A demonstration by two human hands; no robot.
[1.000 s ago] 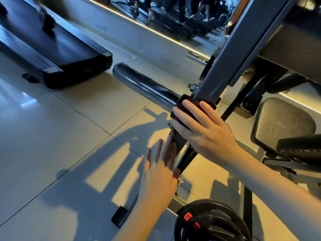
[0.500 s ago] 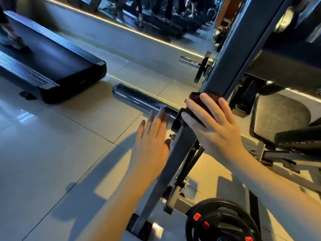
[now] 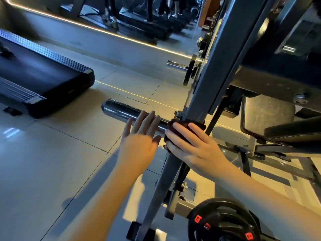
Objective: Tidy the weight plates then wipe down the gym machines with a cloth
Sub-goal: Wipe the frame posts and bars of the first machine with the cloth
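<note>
2 hands and 1 cloth at the machine's upright

Our right hand (image 3: 196, 148) presses 1 dark red cloth (image 3: 175, 126) against the grey upright (image 3: 208, 84) just 3 o'clock of centre, fingers spread and straight. Our left hand (image 3: 139, 143), empty, lies straight-fingered across the nearer chrome plate peg (image 3: 121, 108) of 2. The black weight plates (image 3: 224, 221) at 5 o'clock are cut off and we cannot count them. 1 treadmill (image 3: 43, 80) at 9 o'clock is cropped.

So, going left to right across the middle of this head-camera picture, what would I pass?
Treadmill → left hand → right hand, fingers flat on a dark cloth → grey seat pad.
</note>
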